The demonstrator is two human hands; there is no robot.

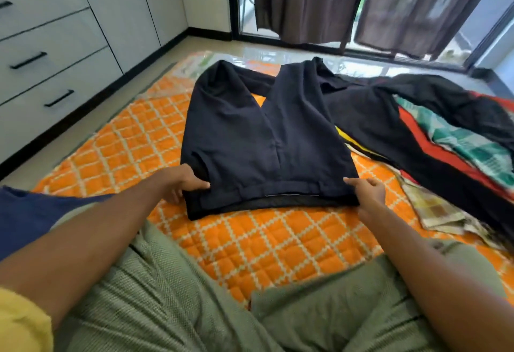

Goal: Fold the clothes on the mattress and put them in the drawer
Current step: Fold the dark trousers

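At centre frame our dark trousers point(250, 140) lie flat on the orange mattress point(264, 246). Our left hand point(183, 185) and right hand point(367, 193) pinch the waistband corners; closed drawers point(52, 73) stand upper left.

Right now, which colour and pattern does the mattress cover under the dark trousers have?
Orange with a cream diamond lattice, quilted; the mattress cover shows best in the head view.

dark trousers point(250, 135) lie flat on the orange quilted mattress point(250, 246). left hand point(183, 185) and right hand point(368, 193) pinch the waistband corners. a clothes pile point(445, 135) lies to the right.
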